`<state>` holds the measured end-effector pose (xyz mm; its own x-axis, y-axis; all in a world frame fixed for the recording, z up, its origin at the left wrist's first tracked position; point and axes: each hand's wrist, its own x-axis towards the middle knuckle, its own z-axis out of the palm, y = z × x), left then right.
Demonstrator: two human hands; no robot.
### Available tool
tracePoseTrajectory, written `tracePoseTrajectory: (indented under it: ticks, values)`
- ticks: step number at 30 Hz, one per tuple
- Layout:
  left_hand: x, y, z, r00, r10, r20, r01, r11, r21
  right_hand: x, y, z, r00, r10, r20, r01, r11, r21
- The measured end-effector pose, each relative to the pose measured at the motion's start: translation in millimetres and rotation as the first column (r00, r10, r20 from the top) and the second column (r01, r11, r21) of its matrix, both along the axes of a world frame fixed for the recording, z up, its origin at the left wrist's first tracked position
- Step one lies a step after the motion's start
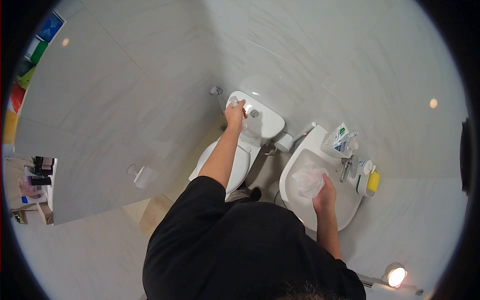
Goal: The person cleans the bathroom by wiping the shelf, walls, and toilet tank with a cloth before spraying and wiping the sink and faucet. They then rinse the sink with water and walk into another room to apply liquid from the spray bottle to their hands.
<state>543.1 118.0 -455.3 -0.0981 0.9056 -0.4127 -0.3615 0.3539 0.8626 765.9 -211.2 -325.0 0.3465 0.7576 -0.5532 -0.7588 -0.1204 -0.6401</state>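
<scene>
Over the top of the white toilet tank [270,121], my left hand [234,115] is closed around a small whitish, translucent item [234,101]; what it is I cannot make out. The round flush button [254,113] lies just right of that hand. My right hand [325,196] is above the white sink [345,210], its fingers gripping a crumpled, translucent white plastic bag [308,181]. The toilet lid [239,165] is down, partly behind my left forearm.
A basket [330,145] with toothpaste and brushes, a faucet [346,170] and a yellow sponge [373,181] line the sink's back edge. A sprayer [216,91] hangs left of the tank. Toilet paper [145,177] is on the left wall. A lamp [396,276] glows at lower right.
</scene>
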Motion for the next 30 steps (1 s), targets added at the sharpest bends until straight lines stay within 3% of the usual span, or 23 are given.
tracePoseTrajectory:
  ticks: [1, 3, 4, 6, 9, 13, 14, 15, 16, 18, 19, 20, 21, 25, 27, 28, 29, 30]
  values:
    - [1.7, -0.2, -3.7, 1.000, 0.002, 0.007, -0.002, 1.000, -0.006, -1.4, 11.1, -0.5, 1.000, 0.002, 0.007, -0.002, 1.000, -0.006]
    - [9.4, -6.0, -13.9, 0.925, -0.323, -0.198, 0.316, 0.946, -0.070, -6.1, 36.7, -2.5, 0.999, -0.035, -0.019, 0.036, 0.998, 0.056]
    - [13.5, -8.9, -21.4, 0.926, -0.322, -0.198, 0.314, 0.947, -0.070, -8.8, 50.4, -4.4, 0.999, -0.033, -0.019, 0.034, 0.998, 0.056]
    - [22.2, -17.7, -35.2, 0.677, -0.533, -0.508, 0.551, 0.824, -0.130, -13.3, 74.7, -8.6, 0.999, 0.022, -0.047, -0.017, 0.994, 0.104]
    - [24.4, -23.5, -30.7, 0.681, -0.576, -0.453, 0.597, 0.794, -0.114, -21.5, 104.4, -11.8, 0.997, -0.026, -0.070, 0.035, 0.992, 0.122]
    - [25.4, -9.1, -18.4, 0.728, -0.509, -0.460, 0.520, 0.847, -0.115, -18.6, 120.3, -13.0, 0.991, -0.098, -0.092, 0.110, 0.986, 0.128]
    - [32.9, -9.2, -13.8, 0.700, -0.303, -0.647, 0.527, 0.830, 0.181, -14.9, 120.6, -11.7, 0.983, -0.179, -0.034, 0.182, 0.972, 0.151]
    - [41.4, -9.5, -3.3, 0.669, -0.043, -0.742, 0.546, 0.706, 0.451, -10.7, 121.0, -9.4, 0.965, -0.261, 0.024, 0.253, 0.951, 0.177]
    - [51.7, -9.0, 14.4, 0.669, -0.050, -0.742, 0.549, 0.706, 0.447, -7.4, 120.9, -3.2, 0.964, -0.265, 0.025, 0.257, 0.951, 0.172]
    - [67.1, -0.9, 60.6, 0.858, -0.131, -0.497, 0.365, 0.837, 0.408, -2.9, 121.3, 12.7, 0.922, -0.367, 0.124, 0.342, 0.921, 0.188]
    - [67.2, 7.4, 76.9, 0.857, -0.135, -0.497, 0.368, 0.836, 0.407, 0.1, 122.1, 16.4, 0.920, -0.371, 0.125, 0.345, 0.920, 0.187]
    - [66.5, 15.8, 91.1, 0.910, -0.152, -0.385, 0.297, 0.888, 0.352, 3.8, 122.4, 19.6, 0.919, -0.370, 0.138, 0.344, 0.921, 0.181]
    - [65.6, 20.9, 95.9, 0.952, -0.151, -0.266, 0.227, 0.931, 0.285, 6.3, 123.5, 21.8, 0.918, -0.365, 0.154, 0.338, 0.924, 0.177]
    - [59.9, 26.0, 67.9, 0.935, -0.230, -0.271, 0.295, 0.927, 0.230, 3.8, 133.0, 24.2, 0.915, -0.377, 0.141, 0.347, 0.917, 0.197]
    - [57.1, 11.8, 43.1, 0.579, -0.276, -0.767, 0.662, 0.709, 0.245, 2.3, 137.5, 23.8, 0.860, -0.448, 0.244, 0.384, 0.884, 0.268]
    - [54.2, -1.4, 41.1, 0.584, -0.272, -0.765, 0.654, 0.715, 0.246, 3.6, 139.8, 23.8, 0.864, -0.439, 0.248, 0.375, 0.888, 0.268]
    - [51.4, -15.8, 39.5, 0.517, -0.319, -0.794, 0.739, 0.635, 0.226, 6.4, 145.0, 24.3, 0.702, -0.452, 0.551, 0.388, 0.891, 0.237]
    - [49.8, -21.5, 39.2, 0.446, -0.355, -0.822, 0.811, 0.548, 0.203, 10.0, 152.7, 24.3, 0.461, -0.404, 0.790, 0.407, 0.888, 0.217]
